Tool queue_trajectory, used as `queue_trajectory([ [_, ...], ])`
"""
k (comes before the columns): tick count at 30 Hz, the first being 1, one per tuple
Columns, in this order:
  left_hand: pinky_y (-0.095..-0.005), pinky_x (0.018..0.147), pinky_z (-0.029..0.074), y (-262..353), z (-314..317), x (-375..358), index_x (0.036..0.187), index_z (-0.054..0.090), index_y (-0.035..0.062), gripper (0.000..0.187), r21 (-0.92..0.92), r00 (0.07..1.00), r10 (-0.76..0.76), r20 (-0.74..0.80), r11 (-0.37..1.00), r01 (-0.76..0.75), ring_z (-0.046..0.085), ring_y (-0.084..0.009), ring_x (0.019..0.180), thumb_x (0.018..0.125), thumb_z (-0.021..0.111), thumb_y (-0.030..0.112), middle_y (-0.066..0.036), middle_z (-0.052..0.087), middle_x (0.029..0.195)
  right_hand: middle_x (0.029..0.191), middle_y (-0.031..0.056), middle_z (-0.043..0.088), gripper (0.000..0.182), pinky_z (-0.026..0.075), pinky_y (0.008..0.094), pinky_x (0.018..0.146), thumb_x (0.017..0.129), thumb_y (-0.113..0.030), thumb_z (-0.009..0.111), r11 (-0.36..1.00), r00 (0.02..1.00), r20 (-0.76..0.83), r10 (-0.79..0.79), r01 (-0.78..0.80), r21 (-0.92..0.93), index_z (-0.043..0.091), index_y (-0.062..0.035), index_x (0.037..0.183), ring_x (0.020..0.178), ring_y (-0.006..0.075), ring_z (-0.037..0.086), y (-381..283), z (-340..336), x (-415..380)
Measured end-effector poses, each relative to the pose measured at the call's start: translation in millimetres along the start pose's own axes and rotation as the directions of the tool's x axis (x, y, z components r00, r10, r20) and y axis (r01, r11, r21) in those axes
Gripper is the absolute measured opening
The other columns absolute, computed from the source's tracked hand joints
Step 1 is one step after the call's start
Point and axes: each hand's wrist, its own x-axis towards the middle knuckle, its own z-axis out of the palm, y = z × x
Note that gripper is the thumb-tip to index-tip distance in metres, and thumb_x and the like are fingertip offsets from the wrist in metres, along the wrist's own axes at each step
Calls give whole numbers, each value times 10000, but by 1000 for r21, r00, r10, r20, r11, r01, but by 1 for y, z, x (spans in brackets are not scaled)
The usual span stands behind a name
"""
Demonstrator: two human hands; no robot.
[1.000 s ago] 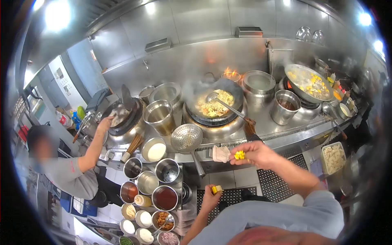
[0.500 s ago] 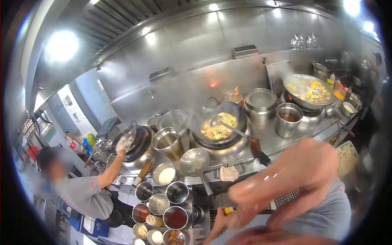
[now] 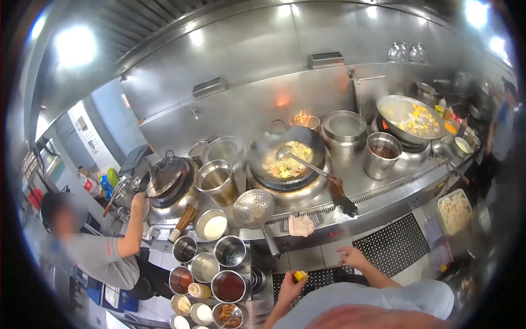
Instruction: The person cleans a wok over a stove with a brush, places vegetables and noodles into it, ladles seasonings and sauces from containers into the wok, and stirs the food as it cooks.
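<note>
Low in front of my body, my left hand [image 3: 287, 288] is closed around a small yellow object [image 3: 299, 275]; its exact kind is too small to make out. To its right, my right hand [image 3: 354, 257] hangs with fingers stretched out and apart, holding nothing. Ahead of both hands, a wok [image 3: 257, 159] on the burner contains fried food [image 3: 296, 155]. A ladle [image 3: 307, 163] rests in that wok, its dark handle over the front rim. Nearer to me, a perforated strainer [image 3: 253, 208] lies with its handle pointing toward me.
At left, a co-worker [image 3: 104, 257] handles another wok [image 3: 167, 183]. Metal containers of sauces [image 3: 228, 287] stand front left. A pink cloth [image 3: 301, 225] lies on the counter edge. At right are a steaming pan [image 3: 411, 118], a pot of brown liquid [image 3: 383, 155] and another person [image 3: 501, 126].
My right hand has dropped from close before the camera to waist height. Flames behind the middle wok have grown. The co-worker's wok now appears tilted, with a utensil in it.
</note>
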Motion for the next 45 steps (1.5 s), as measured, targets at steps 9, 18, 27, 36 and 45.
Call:
queue_trajectory([
  [9, -362, 782, 497, 91, 29, 9, 1164, 517, 18, 450, 383, 981, 44, 190, 916, -115, 629, -298, 933, 817, 685, 251, -180, 626, 1039, 895, 101, 656, 434, 505, 263, 567, 983, -382, 441, 990, 942, 330, -55, 9, 138, 570, -2, 1146, 666, 156, 645, -32, 58, -23],
  [18, -404, 812, 486, 89, 38, 15, 1126, 534, 14, 373, 388, 948, 264, 177, 867, -313, 593, -360, 978, 809, 663, 162, -217, 589, 1055, 1021, 185, 655, 516, 469, 372, 831, 966, -461, 406, 979, 958, 206, -197, 202, -4, 600, -5, 1109, 946, 307, 627, -48, 63, -26],
  [27, -359, 710, 508, 99, 43, 14, 1108, 564, -3, 361, 376, 910, 408, 74, 834, -404, 629, -293, 801, 798, 685, 137, -191, 602, 953, 937, 179, 643, 396, 473, 350, 793, 990, -313, 385, 896, 898, 80, -433, 439, -73, 584, 22, 1065, 877, 280, 625, -65, 50, -32],
  [36, -393, 700, 511, 107, 43, 21, 1104, 547, 8, 351, 413, 835, 548, 59, 748, -520, 618, -328, 826, 792, 686, 87, -182, 595, 974, 907, 223, 621, 310, 470, 389, 772, 989, -231, 392, 808, 811, -30, -585, 579, -109, 575, 17, 1025, 856, 368, 610, -78, 47, -26],
  [45, -365, 707, 508, 116, 42, 11, 1089, 569, 8, 327, 362, 870, 492, 30, 806, -468, 620, -318, 859, 810, 696, 123, -181, 599, 994, 749, 138, 591, 238, 469, 370, 601, 984, -205, 422, 702, 694, -104, -713, 707, -93, 540, -4, 933, 632, 273, 584, -71, 49, -19],
])
